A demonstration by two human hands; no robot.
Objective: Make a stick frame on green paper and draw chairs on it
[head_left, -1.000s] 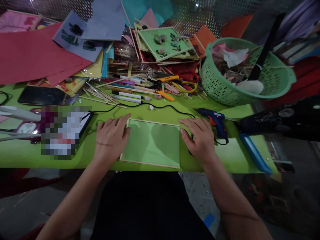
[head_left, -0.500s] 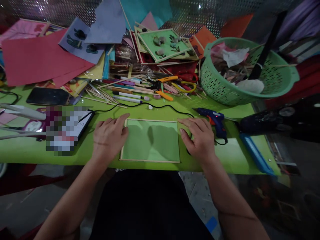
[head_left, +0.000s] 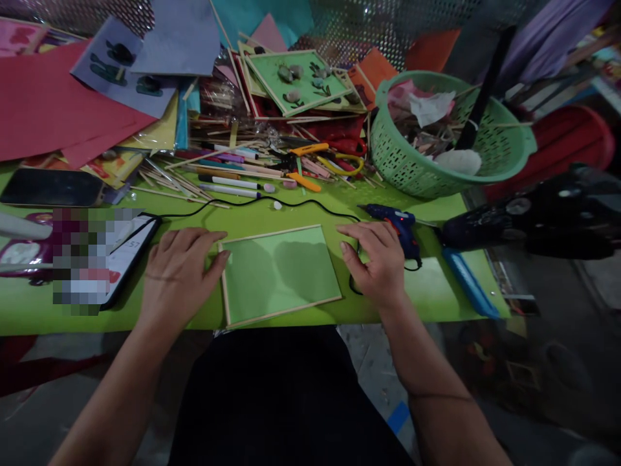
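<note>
Table (head_left: 29, 314) spread with craft materials, framed green panel (head_left: 279, 275) near its front edge

Bright green and long, the table runs across the view, its far part heaped with paper and sticks. Broad red paper (head_left: 63, 97) covers the far left. A green perforated basket (head_left: 417, 168) stands at the far right with crumpled scraps inside.

The framed green panel lies at a slant close to the person, its right end farther away than its left; pale wooden strips edge it. The left hand (head_left: 182, 268) is at its far left corner, thumb and forefinger a little apart and the thumb tip over the edge; whether they grip the frame cannot be told. The right hand (head_left: 373, 262) stands just beyond the right edge, thumb and fingers spread wide and holding nothing visible.

Behind the piles sits a smaller-looking green panel decorated with stones (head_left: 303, 94). A dark phone (head_left: 51, 188) lies at the left, and a lit phone (head_left: 129, 249), partly pixelated, is near the left hand. A blue glue gun (head_left: 387, 212) shows partly behind the right hand. Orange-handled pliers (head_left: 310, 149) rest beside several pens (head_left: 233, 191). One small white pebble (head_left: 277, 205) sits just past the black cord (head_left: 189, 212).
</note>
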